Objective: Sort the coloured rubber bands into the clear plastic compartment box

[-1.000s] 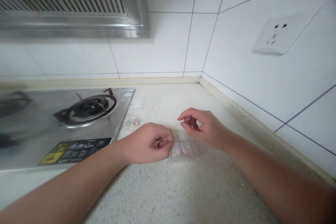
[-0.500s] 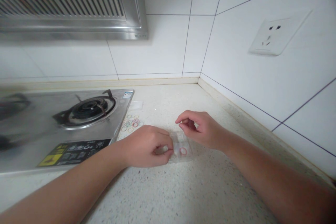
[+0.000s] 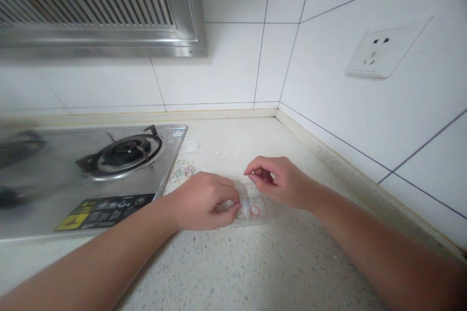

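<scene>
Curls left hand [image 3: 209,201] at clear plastic box [image 3: 251,223] containing red ring [image 3: 259,211]. Poises right hand [image 3: 279,180] nearby, both with fingertips nearly meeting. Cannot tell of anything pinched.

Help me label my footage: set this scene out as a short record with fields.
Left hand: curled, at the left side of the clear box; whether it holds anything is unclear
Right hand: curled, near the box's far right corner; grip also unclear
Seen in box: a red ring
Loose rings: various colours, on the counter beside the stove
Wall: socket, upper right
</scene>
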The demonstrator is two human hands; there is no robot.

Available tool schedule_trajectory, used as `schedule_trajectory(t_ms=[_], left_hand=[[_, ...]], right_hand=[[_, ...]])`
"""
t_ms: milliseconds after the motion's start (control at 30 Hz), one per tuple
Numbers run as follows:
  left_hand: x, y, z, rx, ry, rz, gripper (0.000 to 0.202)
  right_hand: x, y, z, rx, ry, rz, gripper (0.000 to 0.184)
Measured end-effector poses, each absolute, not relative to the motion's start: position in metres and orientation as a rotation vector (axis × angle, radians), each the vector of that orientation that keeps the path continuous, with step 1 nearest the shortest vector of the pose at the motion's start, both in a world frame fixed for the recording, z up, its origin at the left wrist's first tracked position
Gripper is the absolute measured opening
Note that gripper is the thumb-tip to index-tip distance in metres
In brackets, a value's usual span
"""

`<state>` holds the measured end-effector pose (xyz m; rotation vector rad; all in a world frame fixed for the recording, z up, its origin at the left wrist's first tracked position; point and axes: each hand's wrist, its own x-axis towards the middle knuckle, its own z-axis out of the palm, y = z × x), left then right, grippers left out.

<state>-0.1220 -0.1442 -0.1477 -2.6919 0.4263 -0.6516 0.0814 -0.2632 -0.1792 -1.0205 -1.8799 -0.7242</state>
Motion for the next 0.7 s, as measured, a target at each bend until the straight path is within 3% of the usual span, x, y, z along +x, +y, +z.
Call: schedule_trajectory(t_ms=[333,567,700], left_hand=[[-0.126,-0.140,-0.140,-2.579,0.359,-0.813,0.021],[-0.138,-0.119,-0.115,-2.439,0.032,-1.624,0.023],[-0.146,-0.101,-0.101,-2.423,-0.278,-1.754,0.030]], right_hand=[[0.085,-0.263,-0.179,-1.078,-1.877,-0.718,0.012],[0.093,-0.262,-0.176,-1.144,-1.854,-0.674,0.014],[0.097,-0.262,-0.174,-1.161,-1.844,-0.654,0.015]])
